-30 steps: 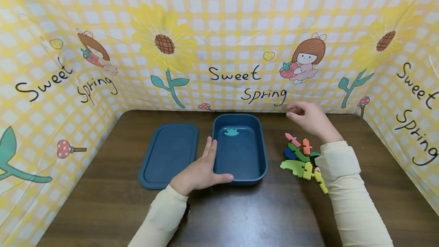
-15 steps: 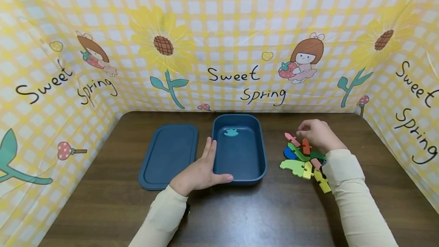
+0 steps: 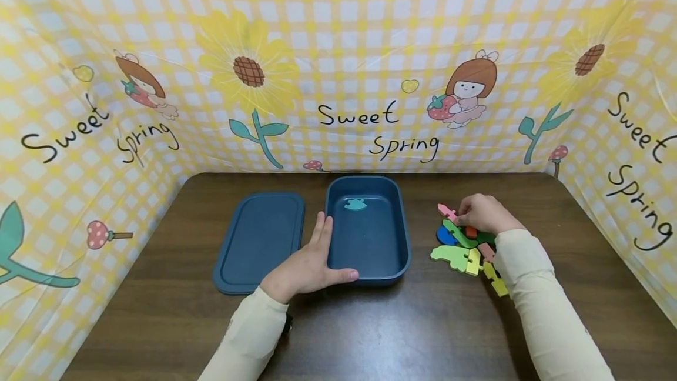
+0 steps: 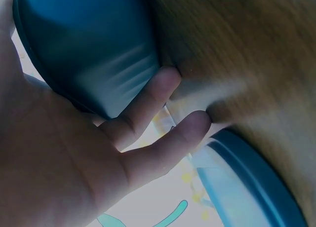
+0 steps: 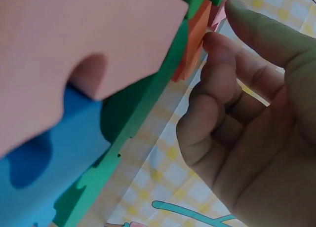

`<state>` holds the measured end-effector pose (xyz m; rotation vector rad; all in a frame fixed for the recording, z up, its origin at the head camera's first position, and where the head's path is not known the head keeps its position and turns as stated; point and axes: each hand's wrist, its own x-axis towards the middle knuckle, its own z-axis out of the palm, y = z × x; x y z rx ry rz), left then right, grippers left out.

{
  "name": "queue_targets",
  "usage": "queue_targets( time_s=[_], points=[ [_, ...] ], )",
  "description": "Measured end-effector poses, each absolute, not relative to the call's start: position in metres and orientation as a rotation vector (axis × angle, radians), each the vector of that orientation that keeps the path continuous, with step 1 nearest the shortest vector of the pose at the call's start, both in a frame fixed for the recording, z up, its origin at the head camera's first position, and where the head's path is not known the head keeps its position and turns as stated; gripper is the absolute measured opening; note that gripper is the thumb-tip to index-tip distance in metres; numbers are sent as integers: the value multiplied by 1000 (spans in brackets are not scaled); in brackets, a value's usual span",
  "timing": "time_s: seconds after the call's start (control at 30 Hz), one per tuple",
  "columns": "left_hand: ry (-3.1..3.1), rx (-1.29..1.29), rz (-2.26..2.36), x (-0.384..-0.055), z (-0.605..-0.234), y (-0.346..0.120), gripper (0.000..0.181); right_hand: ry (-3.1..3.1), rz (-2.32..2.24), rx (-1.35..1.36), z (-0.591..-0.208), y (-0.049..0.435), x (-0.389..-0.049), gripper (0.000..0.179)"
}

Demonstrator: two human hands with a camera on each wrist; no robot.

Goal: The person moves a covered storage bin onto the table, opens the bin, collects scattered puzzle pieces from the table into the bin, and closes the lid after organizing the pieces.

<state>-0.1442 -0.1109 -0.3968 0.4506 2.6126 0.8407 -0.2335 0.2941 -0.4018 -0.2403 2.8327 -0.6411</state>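
Observation:
My left hand [image 3: 304, 269] rests against the near left side of a dark blue box [image 3: 406, 246], fingers extended along the side and thumb at the front rim. One turquoise puzzle piece [image 3: 355, 204] lies inside, toward the back. In the left wrist view two straight fingers lie along the outside of the box [image 4: 89, 49]. Over the pile at right, my right hand [image 3: 483, 214] has thumb and forefinger at the right end of a pink puzzle piece [image 3: 444, 209]. The right wrist view shows its other fingers curled, beside an orange-red piece [image 5: 196, 34].
Left of the box lies its flat blue lid [image 3: 259, 246]. The pile also has a light green piece [image 3: 449, 255], yellow pieces [image 3: 497, 280], a blue piece [image 3: 446, 236] and several others. Checkered cloth walls [image 3: 338, 63] stand behind the table and at both sides.
My right hand has come down from above the back of the pile to the pink piece, its fingertips drawing closer to it. The left hand and the box have stayed put.

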Motion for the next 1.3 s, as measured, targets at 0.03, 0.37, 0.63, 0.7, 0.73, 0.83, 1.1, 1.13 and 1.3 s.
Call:
queue_targets(
  time_s=[0.03, 0.37, 0.63, 0.7, 0.73, 0.83, 1.1, 1.13, 1.3],
  points=[
    [2612, 449, 841, -144, -397, -111, 122, 2829, -632, -248, -402, 294, -234, 14],
    [2608, 447, 859, -143, -395, -110, 121, 2868, -613, -259, -398, 294, -234, 14],
    [2614, 443, 847, -144, -396, -110, 121, 2857, -578, -245, -402, 297, -238, 14],
    [2613, 446, 845, -144, -396, -110, 121, 2854, -582, -236, -401, 298, -239, 14],
    [2613, 448, 848, -144, -396, -110, 121, 2846, -584, -225, -401, 298, -239, 14],
    [2615, 453, 851, -143, -396, -110, 121, 2825, -574, -209, -401, 299, -241, 15],
    [2619, 452, 868, -143, -397, -111, 121, 2846, -550, -261, -404, 300, -245, 11],
    [2616, 451, 869, -143, -397, -111, 121, 2848, -561, -261, -404, 300, -245, 11],
    [2615, 449, 867, -143, -397, -110, 121, 2855, -675, -242, -399, 302, -241, 18]
  ],
)
